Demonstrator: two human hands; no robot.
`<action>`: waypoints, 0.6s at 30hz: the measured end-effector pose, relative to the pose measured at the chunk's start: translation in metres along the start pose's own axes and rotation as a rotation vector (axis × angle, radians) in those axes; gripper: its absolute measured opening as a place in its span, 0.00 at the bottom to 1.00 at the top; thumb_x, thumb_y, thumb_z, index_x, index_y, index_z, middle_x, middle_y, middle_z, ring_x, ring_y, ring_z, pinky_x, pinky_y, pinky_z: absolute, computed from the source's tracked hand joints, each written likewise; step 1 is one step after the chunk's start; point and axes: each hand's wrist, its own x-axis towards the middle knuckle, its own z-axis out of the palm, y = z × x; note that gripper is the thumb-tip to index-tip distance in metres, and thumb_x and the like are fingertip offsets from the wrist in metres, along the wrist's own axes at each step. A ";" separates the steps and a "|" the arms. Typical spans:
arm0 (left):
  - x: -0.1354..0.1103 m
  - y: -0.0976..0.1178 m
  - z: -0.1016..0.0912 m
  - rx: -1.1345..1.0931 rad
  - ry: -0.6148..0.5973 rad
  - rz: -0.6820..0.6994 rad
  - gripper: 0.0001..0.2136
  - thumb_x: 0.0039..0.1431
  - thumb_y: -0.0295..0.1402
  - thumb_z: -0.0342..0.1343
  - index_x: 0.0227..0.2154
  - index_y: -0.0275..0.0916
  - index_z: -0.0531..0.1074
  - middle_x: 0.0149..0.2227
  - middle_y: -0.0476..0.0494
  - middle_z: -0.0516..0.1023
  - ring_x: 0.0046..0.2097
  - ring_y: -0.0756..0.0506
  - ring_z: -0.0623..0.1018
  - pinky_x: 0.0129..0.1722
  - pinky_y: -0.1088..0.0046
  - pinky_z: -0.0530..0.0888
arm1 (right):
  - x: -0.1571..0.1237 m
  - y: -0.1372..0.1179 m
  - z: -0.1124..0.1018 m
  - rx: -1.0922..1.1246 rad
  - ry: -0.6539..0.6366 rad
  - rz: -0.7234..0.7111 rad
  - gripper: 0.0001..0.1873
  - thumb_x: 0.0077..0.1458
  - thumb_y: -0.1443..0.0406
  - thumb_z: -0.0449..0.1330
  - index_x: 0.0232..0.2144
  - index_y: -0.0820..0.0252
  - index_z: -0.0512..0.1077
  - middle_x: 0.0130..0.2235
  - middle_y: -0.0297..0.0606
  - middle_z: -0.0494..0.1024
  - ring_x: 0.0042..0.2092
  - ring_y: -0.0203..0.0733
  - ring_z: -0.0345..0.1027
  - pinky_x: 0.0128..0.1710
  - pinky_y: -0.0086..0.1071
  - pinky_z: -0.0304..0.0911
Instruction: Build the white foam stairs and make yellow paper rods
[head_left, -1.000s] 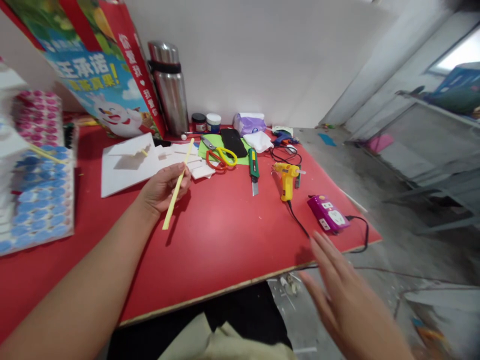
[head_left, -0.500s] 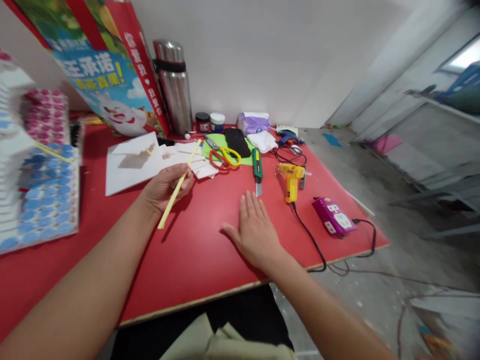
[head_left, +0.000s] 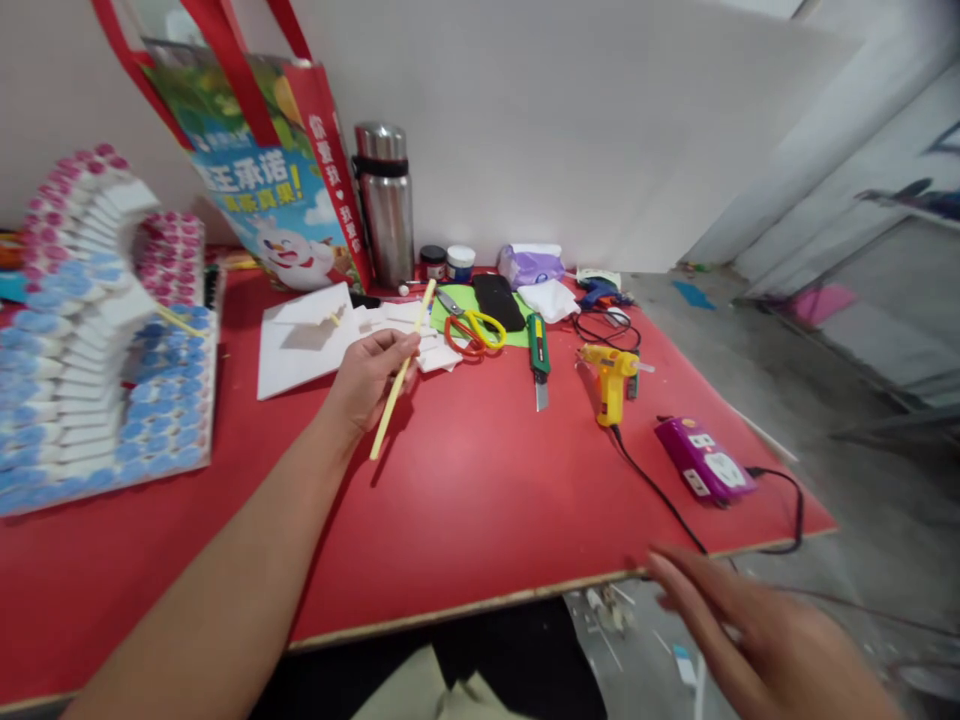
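Between the thumb and fingers of my left hand (head_left: 377,375) is a thin pale-yellow stick (head_left: 391,414), slanting over the red table (head_left: 487,500). My right hand (head_left: 757,620) is off the table's front edge at the lower right, fingers stretched out, slightly blurred, holding nothing that shows. Beyond the left hand lie white foam pieces (head_left: 300,345) and scissors (head_left: 480,330) with red and yellow handles on a green sheet. A green utility knife (head_left: 538,350), blade out, lies right of them. Closest to the right hand are a yellow glue gun (head_left: 611,380) and a purple power box (head_left: 705,462).
At the left stands a white stepped model (head_left: 97,330) with blue and pink discs. A printed bag (head_left: 277,190) and steel thermos (head_left: 386,210) stand by the wall, near two small jars (head_left: 446,264) and a purple tissue pack (head_left: 531,264). Black cords (head_left: 660,490) cross the table's right edge.
My right hand has lifted from the tabletop near the knife and moved right and down past the front edge. The view has shifted left; my left hand still holds the stick.
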 end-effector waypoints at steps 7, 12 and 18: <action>0.000 0.045 -0.042 -0.308 -0.017 0.151 0.18 0.70 0.39 0.53 0.26 0.35 0.72 0.14 0.56 0.60 0.13 0.58 0.56 0.12 0.83 0.52 | 0.182 -0.162 0.064 0.988 -0.444 0.025 0.13 0.67 0.64 0.56 0.50 0.62 0.71 0.51 0.50 0.81 0.26 0.37 0.78 0.25 0.31 0.76; 0.000 0.049 -0.062 -0.554 -0.126 0.172 0.25 0.74 0.48 0.41 0.28 0.35 0.70 0.15 0.59 0.58 0.11 0.61 0.51 0.10 0.86 0.50 | 0.255 -0.229 0.118 1.198 -0.675 0.238 0.08 0.68 0.68 0.57 0.34 0.63 0.66 0.31 0.39 0.79 0.22 0.36 0.75 0.18 0.26 0.70; -0.001 0.049 -0.057 -0.579 -0.175 0.163 0.26 0.73 0.51 0.39 0.27 0.37 0.66 0.15 0.58 0.60 0.10 0.60 0.52 0.08 0.87 0.47 | 0.263 -0.261 0.143 1.155 -0.611 0.272 0.09 0.60 0.74 0.62 0.29 0.63 0.67 0.18 0.33 0.73 0.17 0.34 0.68 0.11 0.20 0.56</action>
